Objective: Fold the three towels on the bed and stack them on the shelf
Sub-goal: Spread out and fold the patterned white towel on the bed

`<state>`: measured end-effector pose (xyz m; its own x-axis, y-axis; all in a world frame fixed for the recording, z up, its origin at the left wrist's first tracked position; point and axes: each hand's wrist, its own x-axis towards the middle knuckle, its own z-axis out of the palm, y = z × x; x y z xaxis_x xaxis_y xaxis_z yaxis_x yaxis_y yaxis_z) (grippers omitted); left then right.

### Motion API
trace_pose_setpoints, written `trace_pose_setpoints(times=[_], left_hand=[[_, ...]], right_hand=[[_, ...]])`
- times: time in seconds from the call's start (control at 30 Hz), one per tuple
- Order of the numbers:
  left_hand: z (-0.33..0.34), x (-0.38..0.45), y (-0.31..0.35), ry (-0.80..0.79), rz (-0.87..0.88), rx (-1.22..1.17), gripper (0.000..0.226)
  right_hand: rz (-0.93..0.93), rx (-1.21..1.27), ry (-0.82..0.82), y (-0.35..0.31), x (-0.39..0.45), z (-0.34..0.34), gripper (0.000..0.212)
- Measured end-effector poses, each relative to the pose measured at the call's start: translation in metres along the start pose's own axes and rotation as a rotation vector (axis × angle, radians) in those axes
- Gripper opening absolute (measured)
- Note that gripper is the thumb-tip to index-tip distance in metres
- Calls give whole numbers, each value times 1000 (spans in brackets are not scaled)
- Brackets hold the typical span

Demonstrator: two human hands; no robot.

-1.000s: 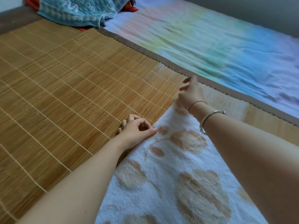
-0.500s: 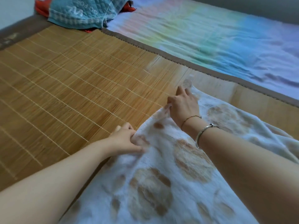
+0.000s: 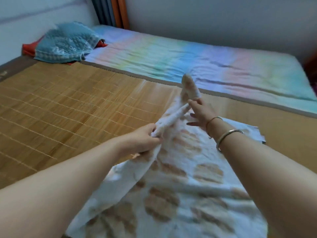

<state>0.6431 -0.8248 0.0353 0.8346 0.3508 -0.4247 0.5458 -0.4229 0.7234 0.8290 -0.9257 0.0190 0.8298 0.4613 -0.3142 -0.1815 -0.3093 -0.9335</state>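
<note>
A white towel with brown blotches (image 3: 180, 191) lies on the bamboo mat (image 3: 60, 109) in front of me. Its far edge is lifted off the mat and stretched between my two hands. My left hand (image 3: 145, 139) grips the near end of that raised edge. My right hand (image 3: 200, 112) pinches the far end, with a corner of the towel sticking up above it and the lower fingers spread. A blue quilted towel (image 3: 66, 42) lies crumpled at the far left over a red cloth (image 3: 28, 48).
A pastel rainbow sheet (image 3: 197, 55) covers the far half of the bed beyond the mat's brown border. A white headboard (image 3: 34, 16) is at the left, a grey wall behind, and a curtain edge (image 3: 111, 11) in the corner.
Both hands have lifted the towel's far edge off the mat and raised it; the view has tilted up, showing more of the bed and the wall.
</note>
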Motion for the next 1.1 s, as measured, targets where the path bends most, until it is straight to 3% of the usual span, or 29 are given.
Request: trace_pose_setpoints(times=[0.1,0.2,0.3,0.37,0.47,0.57,0.67,0.77,0.87,0.97,1.03,1.1], left_hand=[[68,-17,47,-125,67,-188,18],[139,-29,85,-188,84,-342,13],[202,-41,100,-446,20,-528,29],[232,-44,85,-496,14,-384,35],[244,-45,38,-310,119,118,27],[233,-56,-9,-273,126,370,36],[224,-76,-43,-267,32,570,53],[220,-91,-60,-174,45,723,38],[219,-108,-54,-223,186,551,19],[228,-137,-40,-438,245,179,18],[236,-159,-34,-593,203,80,28],[245,-177,-33,-771,55,-74,35]], right_hand=[[-54,118,50,16,-31,-69,35],[-68,200,121,41,-51,-135,22],[40,221,161,82,-74,-190,28],[152,178,198,125,-90,-214,44],[262,85,336,195,-122,-215,68],[204,-83,424,228,-173,-189,42],[80,-444,276,230,-221,-161,31],[4,-751,60,220,-253,-131,36],[-9,-861,17,224,-273,-108,24],[26,-720,160,230,-295,-102,16],[86,-506,310,232,-311,-103,16],[169,-330,460,238,-330,-104,14]])
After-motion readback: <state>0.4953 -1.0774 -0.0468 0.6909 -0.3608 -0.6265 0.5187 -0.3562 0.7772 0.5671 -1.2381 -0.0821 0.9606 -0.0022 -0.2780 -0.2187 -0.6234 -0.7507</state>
